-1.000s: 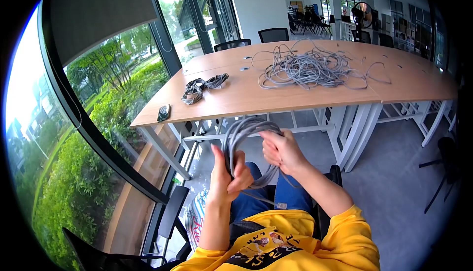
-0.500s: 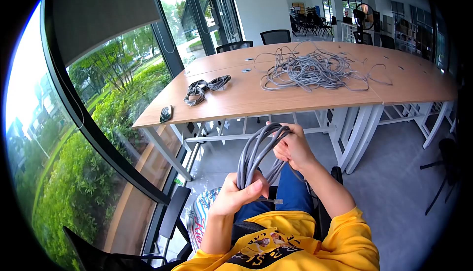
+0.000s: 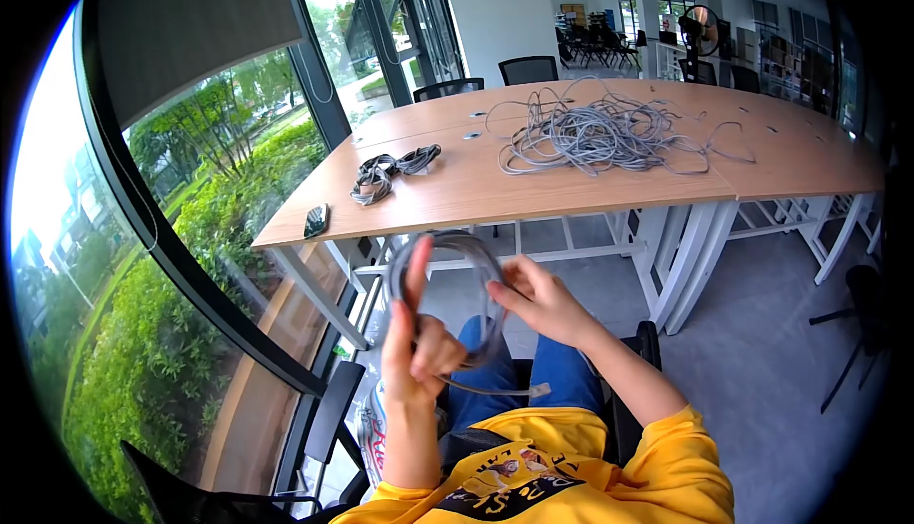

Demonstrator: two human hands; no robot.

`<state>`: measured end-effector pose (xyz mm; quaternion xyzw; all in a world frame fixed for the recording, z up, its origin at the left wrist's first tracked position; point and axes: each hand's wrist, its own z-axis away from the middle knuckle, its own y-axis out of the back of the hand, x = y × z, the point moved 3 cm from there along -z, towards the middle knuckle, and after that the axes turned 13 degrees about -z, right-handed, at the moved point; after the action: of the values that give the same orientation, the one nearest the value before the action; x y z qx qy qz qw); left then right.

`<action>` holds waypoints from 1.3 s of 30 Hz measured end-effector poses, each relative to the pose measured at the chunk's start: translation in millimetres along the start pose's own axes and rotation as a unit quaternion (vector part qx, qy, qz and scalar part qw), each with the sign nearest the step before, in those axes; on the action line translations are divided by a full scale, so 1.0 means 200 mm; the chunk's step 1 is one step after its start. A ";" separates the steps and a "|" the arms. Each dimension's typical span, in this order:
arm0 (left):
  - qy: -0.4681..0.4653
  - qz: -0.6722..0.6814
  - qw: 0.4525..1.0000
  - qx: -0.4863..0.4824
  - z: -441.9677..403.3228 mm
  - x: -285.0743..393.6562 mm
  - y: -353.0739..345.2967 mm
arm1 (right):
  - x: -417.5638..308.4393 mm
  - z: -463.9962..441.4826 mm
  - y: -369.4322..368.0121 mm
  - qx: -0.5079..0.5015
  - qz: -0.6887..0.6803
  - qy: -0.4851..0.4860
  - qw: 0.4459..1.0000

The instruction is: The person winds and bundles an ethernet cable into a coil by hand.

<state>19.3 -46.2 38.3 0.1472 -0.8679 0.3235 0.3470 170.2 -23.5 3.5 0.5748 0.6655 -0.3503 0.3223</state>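
Note:
A grey network cable (image 3: 493,334), wound into a loose coil, is held up above my lap. My left hand (image 3: 424,353) is at the coil's lower left, slightly smeared by motion. One of its fingers points up across the loop while the others curl in around the strands. My right hand (image 3: 547,303) pinches the coil's right side between thumb and fingers. From the bottom of the coil a cable end hangs free, with a clear plug (image 3: 540,390) over my thigh.
On the wooden table (image 3: 457,202) ahead lie a tangled heap of grey cable (image 3: 609,134), a tied dark grey cable bundle (image 3: 376,181) and a phone (image 3: 316,220). Windows run along the left. An armrest (image 3: 333,412) stands beside my left arm.
The coil has swung left and now faces me as an open ring. My left hand has turned, with one finger raised; my right hand has moved slightly lower on the coil.

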 end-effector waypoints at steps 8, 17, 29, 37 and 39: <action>-0.122 -0.002 0.984 0.131 0.01 0.16 0.13 | -0.02 0.09 0.17 -0.105 0.232 -0.107 0.961; -0.046 -0.252 0.939 0.228 -0.02 -0.02 0.19 | -0.12 0.11 -0.09 -0.126 0.552 0.194 0.801; 0.033 -0.602 0.766 0.224 -0.07 -0.17 0.17 | -0.12 0.12 -0.20 -0.199 0.483 0.199 0.829; 0.031 -0.500 0.797 0.339 -0.06 0.03 0.24 | -0.20 0.12 -0.08 -0.179 0.267 -0.095 0.942; 0.006 -0.466 0.814 0.346 -0.05 0.06 0.31 | -0.18 0.11 -0.04 -0.182 0.202 -0.014 0.962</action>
<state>-14.0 6.3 24.7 0.6423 -0.5244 0.4027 0.3877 167.1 -62.1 23.4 0.6243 0.5833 -0.1592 0.4947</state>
